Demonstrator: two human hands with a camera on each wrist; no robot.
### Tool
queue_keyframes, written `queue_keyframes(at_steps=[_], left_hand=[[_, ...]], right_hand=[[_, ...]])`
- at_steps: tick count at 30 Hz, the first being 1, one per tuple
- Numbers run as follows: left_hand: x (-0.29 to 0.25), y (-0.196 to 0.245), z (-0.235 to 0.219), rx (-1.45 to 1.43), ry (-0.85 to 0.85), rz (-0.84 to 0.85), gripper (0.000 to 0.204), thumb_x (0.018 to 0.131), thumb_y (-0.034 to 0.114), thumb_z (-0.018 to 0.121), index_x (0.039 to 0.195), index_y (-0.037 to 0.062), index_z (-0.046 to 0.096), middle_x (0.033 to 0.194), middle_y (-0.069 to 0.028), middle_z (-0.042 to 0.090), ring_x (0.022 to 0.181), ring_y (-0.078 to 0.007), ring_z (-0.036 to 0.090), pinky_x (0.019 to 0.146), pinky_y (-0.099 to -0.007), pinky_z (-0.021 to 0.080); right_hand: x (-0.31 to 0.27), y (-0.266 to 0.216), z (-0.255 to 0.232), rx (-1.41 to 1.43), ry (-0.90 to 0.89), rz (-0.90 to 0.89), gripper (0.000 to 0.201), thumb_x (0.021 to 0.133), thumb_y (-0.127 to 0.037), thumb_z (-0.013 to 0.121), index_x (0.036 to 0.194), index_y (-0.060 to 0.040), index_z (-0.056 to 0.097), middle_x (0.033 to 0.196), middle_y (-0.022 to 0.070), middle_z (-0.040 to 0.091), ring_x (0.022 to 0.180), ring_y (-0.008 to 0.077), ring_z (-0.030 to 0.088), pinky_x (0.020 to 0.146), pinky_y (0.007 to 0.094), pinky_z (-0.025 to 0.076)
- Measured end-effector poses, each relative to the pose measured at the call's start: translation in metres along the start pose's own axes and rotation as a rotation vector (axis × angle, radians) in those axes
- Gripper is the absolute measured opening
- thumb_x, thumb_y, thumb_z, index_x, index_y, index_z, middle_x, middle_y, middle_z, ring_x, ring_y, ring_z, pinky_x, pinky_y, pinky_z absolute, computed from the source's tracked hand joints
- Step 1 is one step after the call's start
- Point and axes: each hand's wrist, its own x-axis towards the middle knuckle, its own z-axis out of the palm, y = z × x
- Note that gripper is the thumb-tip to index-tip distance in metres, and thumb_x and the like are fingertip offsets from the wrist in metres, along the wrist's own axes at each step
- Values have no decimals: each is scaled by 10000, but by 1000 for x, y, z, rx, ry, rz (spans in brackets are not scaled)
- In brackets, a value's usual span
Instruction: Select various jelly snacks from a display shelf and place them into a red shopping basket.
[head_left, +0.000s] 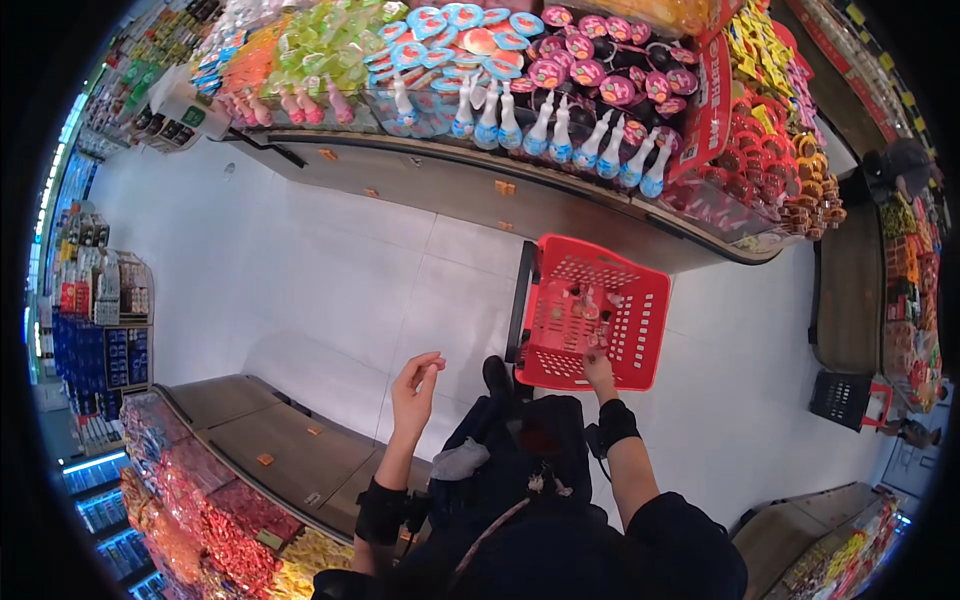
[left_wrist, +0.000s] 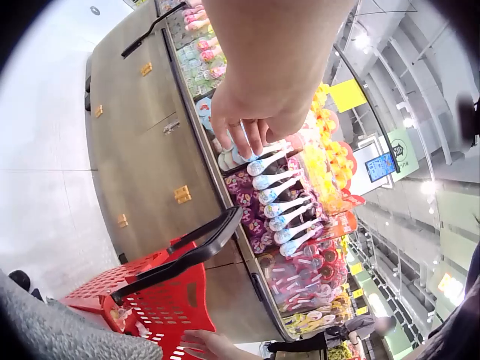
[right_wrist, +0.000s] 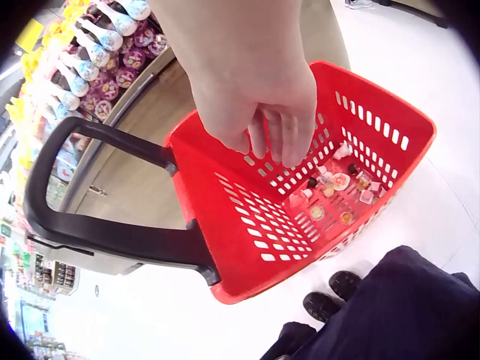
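My right hand (head_left: 599, 372) reaches over the near rim of a red basket (head_left: 655, 320), fingers pointing down inside. In the right wrist view the right hand (right_wrist: 259, 90) hangs above the interior of the basket (right_wrist: 199, 202) with loosely bent fingers and nothing visible in them. Several small packaged sweets (right_wrist: 341, 181) lie scattered on the basket floor. Left of the basket, my left hand (head_left: 412, 396) is raised in mid-air, fingers loosely bent, holding nothing visible. The left wrist view shows the left hand (left_wrist: 255, 109) overlapping the candy display in the picture; touch cannot be told there.
A candy display (head_left: 450, 165) with blue-and-white bottle-shaped packs (head_left: 560, 135) curves along the far side. Another candy counter (head_left: 270, 430) stands at lower left. The basket's black handle (right_wrist: 127, 236) leans to its left. A black basket (head_left: 842, 400) is at right, near another person (head_left: 912, 432).
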Motion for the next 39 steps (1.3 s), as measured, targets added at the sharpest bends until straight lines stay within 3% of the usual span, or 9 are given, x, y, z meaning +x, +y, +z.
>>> queue_keyframes(at_steps=[10,12,16,18,19,28,34,37,39], left_hand=[[19,-57,-17,47,-26,-114,164,845,47,478,982,-14,543,868,-83,598,838,-137,564,783,-246,425],[23,-59,-14,45,-39,-119,165,844,45,479,984,-16,542,865,-83,596,840,-136,561,783,-245,424],[27,-76,-8,38,-25,-159,167,848,33,476,990,-39,527,852,-82,582,830,-143,545,786,-252,419],[28,-93,-4,64,-17,-191,164,845,44,481,983,-25,537,863,-79,592,841,-133,555,788,-240,417],[29,-101,-2,66,-22,-196,164,845,44,481,983,-25,537,863,-79,592,841,-133,555,788,-240,417],[34,-162,49,125,-4,-350,172,852,45,472,994,-39,521,864,-81,583,833,-137,551,773,-241,416],[41,-204,78,163,42,-367,173,834,46,484,980,-32,536,857,-59,587,838,-112,542,764,-226,407],[46,-227,82,249,-21,-260,255,860,185,506,993,-32,511,827,-82,575,793,-143,552,761,-251,421],[47,-241,85,262,0,-252,238,862,169,500,991,-31,510,852,-99,578,814,-157,557,780,-265,419]], right_hand=[[23,38,57,-55,-61,82,157,717,-126,531,814,-29,608,812,180,608,786,313,592,686,388,466],[27,42,59,13,-32,29,213,730,-172,516,844,-12,598,785,206,595,776,354,577,681,417,462],[47,65,78,-17,-3,84,261,713,-165,543,915,-4,583,831,205,594,831,358,565,720,407,462],[58,78,84,-59,36,-75,276,698,-174,566,921,-11,568,850,189,603,847,334,574,723,383,463],[67,78,81,-39,-77,82,304,686,-174,580,945,-17,552,886,216,587,876,344,559,740,402,453],[139,133,85,-153,-261,260,470,691,-198,606,1106,-51,442,933,224,571,894,376,544,756,431,440],[182,193,105,-177,-346,229,543,681,-219,613,1178,-124,414,1052,256,496,938,366,528,781,427,448],[201,207,111,-171,-385,215,561,674,-203,629,1181,-114,405,1089,248,474,969,359,511,795,418,442],[209,215,118,-244,-333,159,572,684,-206,621,1193,-100,382,994,239,525,919,360,533,768,420,445]])
